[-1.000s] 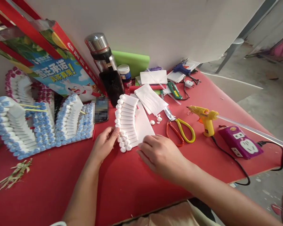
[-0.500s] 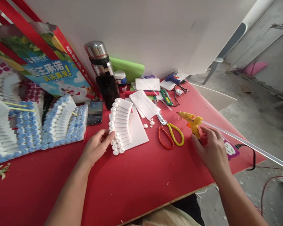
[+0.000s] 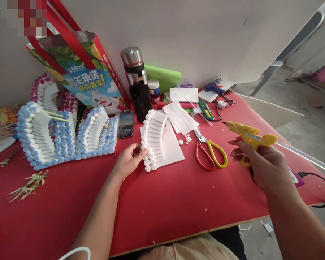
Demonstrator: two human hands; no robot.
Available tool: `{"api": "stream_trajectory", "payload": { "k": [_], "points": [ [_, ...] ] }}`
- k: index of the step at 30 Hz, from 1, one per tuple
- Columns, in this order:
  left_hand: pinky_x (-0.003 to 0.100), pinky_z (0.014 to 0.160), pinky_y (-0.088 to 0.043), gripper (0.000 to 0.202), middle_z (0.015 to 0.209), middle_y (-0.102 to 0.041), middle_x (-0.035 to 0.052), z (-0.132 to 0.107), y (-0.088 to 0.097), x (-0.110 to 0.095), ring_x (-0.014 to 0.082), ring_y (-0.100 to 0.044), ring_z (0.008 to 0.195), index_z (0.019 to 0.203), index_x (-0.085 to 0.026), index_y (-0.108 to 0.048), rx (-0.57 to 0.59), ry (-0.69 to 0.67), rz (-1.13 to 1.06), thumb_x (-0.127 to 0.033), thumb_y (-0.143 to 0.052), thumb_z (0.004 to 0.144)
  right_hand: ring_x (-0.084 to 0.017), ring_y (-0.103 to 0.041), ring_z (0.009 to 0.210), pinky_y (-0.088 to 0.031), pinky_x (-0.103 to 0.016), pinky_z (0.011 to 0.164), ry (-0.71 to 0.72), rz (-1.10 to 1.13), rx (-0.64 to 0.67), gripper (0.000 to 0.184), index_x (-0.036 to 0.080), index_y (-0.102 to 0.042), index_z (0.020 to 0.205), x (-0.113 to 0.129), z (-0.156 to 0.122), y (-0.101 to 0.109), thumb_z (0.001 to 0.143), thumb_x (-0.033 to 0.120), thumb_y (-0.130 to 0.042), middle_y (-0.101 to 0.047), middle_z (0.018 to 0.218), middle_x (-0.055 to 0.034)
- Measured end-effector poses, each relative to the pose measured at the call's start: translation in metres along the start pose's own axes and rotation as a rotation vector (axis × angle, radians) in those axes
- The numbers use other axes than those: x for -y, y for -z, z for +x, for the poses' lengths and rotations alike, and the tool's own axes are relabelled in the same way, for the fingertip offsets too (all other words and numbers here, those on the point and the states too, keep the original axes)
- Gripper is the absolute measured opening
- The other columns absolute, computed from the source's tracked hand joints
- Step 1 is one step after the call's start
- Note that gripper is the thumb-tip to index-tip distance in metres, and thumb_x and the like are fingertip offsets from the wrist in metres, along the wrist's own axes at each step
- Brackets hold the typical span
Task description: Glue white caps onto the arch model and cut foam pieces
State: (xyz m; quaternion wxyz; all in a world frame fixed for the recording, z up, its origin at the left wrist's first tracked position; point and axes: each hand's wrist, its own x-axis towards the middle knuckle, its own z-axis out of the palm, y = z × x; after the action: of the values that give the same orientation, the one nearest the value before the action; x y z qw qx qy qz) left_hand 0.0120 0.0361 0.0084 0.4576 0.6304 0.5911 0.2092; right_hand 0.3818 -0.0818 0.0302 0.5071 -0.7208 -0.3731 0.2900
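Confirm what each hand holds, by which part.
Right hand grips the yellow glue gun by its handle. Left hand only touches the white foam piece at its edge.

Phone (image 3: 125, 124) screen pixelated; glue gun (image 3: 249, 134) handle hidden inside right hand (image 3: 265, 166); power strip (image 3: 295, 177) mostly covered.

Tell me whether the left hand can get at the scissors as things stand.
Probably yes: the left hand rests at the white foam piece, and only that flat piece lies between it and the scissors; nothing covers them.
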Motion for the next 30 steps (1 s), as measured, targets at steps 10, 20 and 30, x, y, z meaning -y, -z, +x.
{"api": "stream_trajectory", "payload": {
  "k": [10,20,30],
  "points": [
    [0.027,0.064,-0.045,0.044,0.090,-0.069,0.0028,0.000,-0.002,0.003,0.0180,-0.060,0.075,0.100,-0.022,-0.065,-0.018,-0.024,0.020,-0.062,-0.062,0.082,-0.012,-0.061,0.057,-0.037,-0.023,0.051,-0.345,0.260,0.757,0.038,0.015,-0.060,0.082,0.038,-0.052,-0.100,0.092,0.052,-0.060,-0.059,0.067,-0.0006],
    [0.027,0.064,-0.045,0.043,0.089,-0.069,0.0024,0.003,-0.002,0.003,0.0181,-0.060,0.074,0.098,-0.023,-0.065,-0.027,-0.019,0.037,-0.063,-0.062,0.082,-0.011,-0.058,0.054,-0.044,-0.025,0.055,-0.357,0.307,0.802,0.046,0.014,-0.059,0.078,0.034,-0.048,-0.128,0.089,0.059,-0.060,-0.055,0.062,0.0010],
    [0.027,0.061,-0.044,0.044,0.086,-0.068,0.0025,0.002,-0.002,0.004,0.0172,-0.058,0.069,0.100,-0.023,-0.066,-0.044,-0.006,0.027,-0.063,-0.064,0.081,-0.010,-0.051,0.051,-0.039,-0.023,0.050,-0.391,0.337,0.807,0.047,0.016,-0.056,0.074,0.034,-0.045,-0.132,0.088,0.060,-0.059,-0.049,0.058,0.0030]
  ]
}}
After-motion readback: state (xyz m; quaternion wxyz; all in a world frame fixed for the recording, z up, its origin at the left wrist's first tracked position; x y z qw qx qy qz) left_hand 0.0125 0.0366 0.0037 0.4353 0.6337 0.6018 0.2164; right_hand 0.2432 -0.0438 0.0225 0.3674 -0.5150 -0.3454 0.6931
